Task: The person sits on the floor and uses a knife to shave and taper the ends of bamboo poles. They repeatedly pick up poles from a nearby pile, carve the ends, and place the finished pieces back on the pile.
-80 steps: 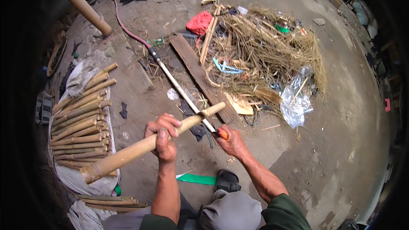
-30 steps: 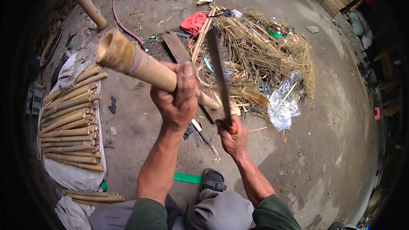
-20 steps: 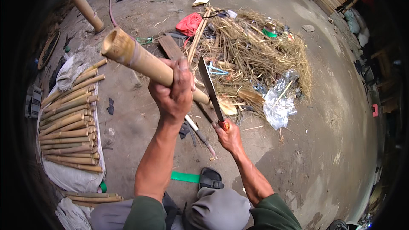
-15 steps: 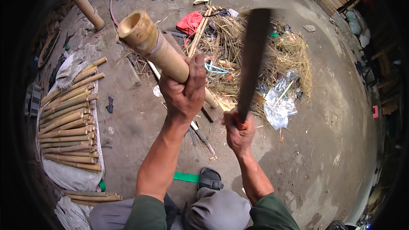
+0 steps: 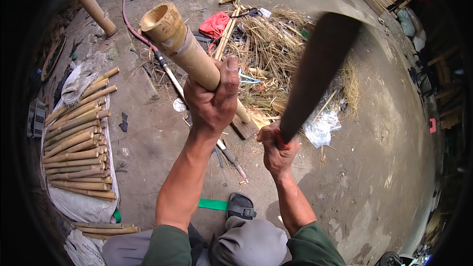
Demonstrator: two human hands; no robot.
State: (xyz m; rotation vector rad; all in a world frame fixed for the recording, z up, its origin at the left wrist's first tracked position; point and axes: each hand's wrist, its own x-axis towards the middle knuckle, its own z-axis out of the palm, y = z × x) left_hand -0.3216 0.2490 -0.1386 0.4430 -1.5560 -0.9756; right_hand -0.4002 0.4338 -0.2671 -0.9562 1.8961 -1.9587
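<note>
My left hand [image 5: 213, 96] is wrapped around a bamboo pole [image 5: 197, 64], held tilted with its hollow, thick-ringed end up and to the left. The pole's lower end shows past my fingers, over a wooden block [image 5: 244, 128] on the ground. In my right hand [image 5: 279, 150] is a machete [image 5: 322, 64] with a wide dark blade and a red handle. Its blade points up and to the right, apart from the bamboo and slightly blurred by motion. The fingers of both hands are closed.
Many cut bamboo lengths [image 5: 81, 150] lie stacked on a white sack [image 5: 88, 209] at left. Ahead is a heap of straw and shavings [image 5: 273, 49] with a red cloth [image 5: 215, 24] and clear plastic [image 5: 320, 130]. A thin pipe [image 5: 172, 78] crosses the ground; a bamboo post [image 5: 91, 2] stands far left.
The machete blade has tipped further to the right. The bamboo's ringed end sits slightly higher in the picture, while my left grip is the same.
</note>
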